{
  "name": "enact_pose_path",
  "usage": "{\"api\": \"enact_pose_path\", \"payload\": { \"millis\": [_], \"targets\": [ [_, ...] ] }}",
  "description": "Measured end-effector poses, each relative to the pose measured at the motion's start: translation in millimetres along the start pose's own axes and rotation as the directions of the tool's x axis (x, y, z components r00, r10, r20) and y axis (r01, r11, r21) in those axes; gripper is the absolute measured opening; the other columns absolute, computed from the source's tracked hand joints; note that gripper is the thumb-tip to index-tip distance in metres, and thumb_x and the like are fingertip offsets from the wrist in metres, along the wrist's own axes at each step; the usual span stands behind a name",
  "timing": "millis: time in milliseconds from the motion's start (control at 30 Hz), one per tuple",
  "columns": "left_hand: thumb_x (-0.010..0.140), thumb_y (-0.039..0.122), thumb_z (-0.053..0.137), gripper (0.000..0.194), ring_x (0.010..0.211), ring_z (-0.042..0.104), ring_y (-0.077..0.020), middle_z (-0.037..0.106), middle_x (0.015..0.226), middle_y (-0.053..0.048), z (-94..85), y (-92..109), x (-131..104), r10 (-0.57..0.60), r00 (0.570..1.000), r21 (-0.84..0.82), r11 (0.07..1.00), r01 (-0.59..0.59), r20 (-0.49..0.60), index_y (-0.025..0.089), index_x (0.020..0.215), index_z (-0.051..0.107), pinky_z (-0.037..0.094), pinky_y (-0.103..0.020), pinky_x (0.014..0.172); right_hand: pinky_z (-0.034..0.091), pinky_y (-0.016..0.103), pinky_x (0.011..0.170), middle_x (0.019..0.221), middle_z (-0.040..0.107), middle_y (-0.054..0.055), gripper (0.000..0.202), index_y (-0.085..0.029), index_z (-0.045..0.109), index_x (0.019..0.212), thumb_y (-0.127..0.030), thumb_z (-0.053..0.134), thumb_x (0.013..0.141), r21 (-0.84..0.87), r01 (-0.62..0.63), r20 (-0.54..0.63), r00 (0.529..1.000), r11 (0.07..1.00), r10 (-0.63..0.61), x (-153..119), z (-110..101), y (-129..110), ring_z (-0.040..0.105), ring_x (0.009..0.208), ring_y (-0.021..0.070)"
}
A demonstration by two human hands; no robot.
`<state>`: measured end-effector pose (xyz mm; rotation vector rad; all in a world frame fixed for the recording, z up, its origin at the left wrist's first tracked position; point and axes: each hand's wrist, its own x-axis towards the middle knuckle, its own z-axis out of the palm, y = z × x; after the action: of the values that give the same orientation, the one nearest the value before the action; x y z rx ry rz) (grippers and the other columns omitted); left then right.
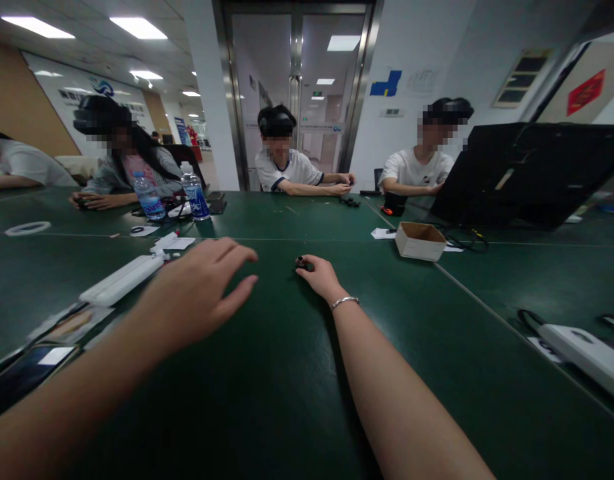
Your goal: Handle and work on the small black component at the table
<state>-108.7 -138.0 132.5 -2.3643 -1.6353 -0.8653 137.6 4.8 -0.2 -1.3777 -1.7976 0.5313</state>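
My right hand rests on the green table near the middle, its thumb and fingers closed round a small dark cylindrical object. A silver bracelet circles that wrist. To the left, my left hand is over the table, somewhat blurred, with thumb and fingers apart and nothing between them. It is nearest to a white power strip and some small white pieces.
Two water bottles stand at the back left. An open box and a black monitor are at the right. A phone lies front left. Several people sit across the table.
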Motion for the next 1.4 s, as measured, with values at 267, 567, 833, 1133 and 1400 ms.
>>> {"api": "enact_pose_path", "payload": {
  "millis": [267, 567, 833, 1133, 1400],
  "targets": [
    [0.085, 0.029, 0.057, 0.034, 0.1, 0.063, -0.0286, 0.063, 0.11, -0.014, 161.5, 28.1, 100.3, -0.105, 0.925, -0.277, 0.937, 0.215, 0.365, 0.023, 0.118, 0.056, 0.047, -0.038, 0.087, 0.047, 0.029, 0.078, 0.093, 0.068, 0.005, 0.017, -0.02, 0.073, 0.096, -0.019, 0.07, 0.079, -0.114, 0.012, -0.044, 0.999, 0.993, -0.017, 7.7, -1.0, 2.5, 0.061, 0.085, 0.0191],
    [0.086, 0.034, 0.055, 0.017, 0.063, 0.059, -0.0138, 0.062, 0.068, -0.001, 212.7, -2.9, 79.1, -0.21, 0.943, -0.77, 0.545, 0.333, 0.26, 0.017, 0.087, 0.058, 0.046, -0.024, 0.06, 0.048, 0.023, 0.058, 0.071, 0.063, 0.0, 0.026, -0.015, 0.071, 0.094, -0.012, 0.074, 0.068, 0.343, -0.112, 0.054, 0.994, 0.933, 0.099, 11.8, -3.3, 4.8, 0.058, 0.058, 0.0119],
    [0.087, 0.052, 0.051, 0.035, 0.054, 0.056, -0.0124, 0.061, 0.064, 0.0, 212.0, -3.7, 87.0, -0.297, 0.911, -0.722, 0.558, 0.41, 0.287, 0.018, 0.076, 0.055, 0.044, -0.023, 0.052, 0.053, 0.018, 0.057, 0.079, 0.068, 0.002, 0.019, -0.015, 0.07, 0.095, -0.007, 0.066, 0.078, 0.698, -0.216, 0.116, 0.975, 0.683, 0.189, 10.7, -15.2, -0.8, 0.065, 0.06, 0.0089],
    [0.089, 0.062, 0.037, 0.054, 0.051, 0.057, -0.0138, 0.061, 0.058, -0.002, 211.0, -2.2, 87.1, -0.303, 0.916, -0.639, 0.657, 0.4, 0.263, 0.018, 0.069, 0.058, 0.041, -0.025, 0.053, 0.056, 0.017, 0.06, 0.084, 0.068, 0.002, 0.023, -0.016, 0.071, 0.093, -0.004, 0.069, 0.074, 0.77, -0.223, 0.128, 0.972, 0.597, 0.197, 8.7, -18.9, 0.7, 0.068, 0.066, 0.0103],
    [0.091, 0.063, 0.03, 0.061, 0.051, 0.058, -0.0156, 0.06, 0.054, -0.004, 208.5, -1.8, 89.0, -0.316, 0.905, -0.582, 0.693, 0.425, 0.284, 0.018, 0.06, 0.058, 0.042, -0.027, 0.057, 0.057, 0.02, 0.065, 0.088, 0.069, 0.003, 0.023, -0.018, 0.072, 0.095, -0.007, 0.07, 0.075, 0.778, -0.225, 0.161, 0.974, 0.586, 0.16, 7.6, -21.0, 3.2, 0.07, 0.074, 0.0134]
  ]
}}
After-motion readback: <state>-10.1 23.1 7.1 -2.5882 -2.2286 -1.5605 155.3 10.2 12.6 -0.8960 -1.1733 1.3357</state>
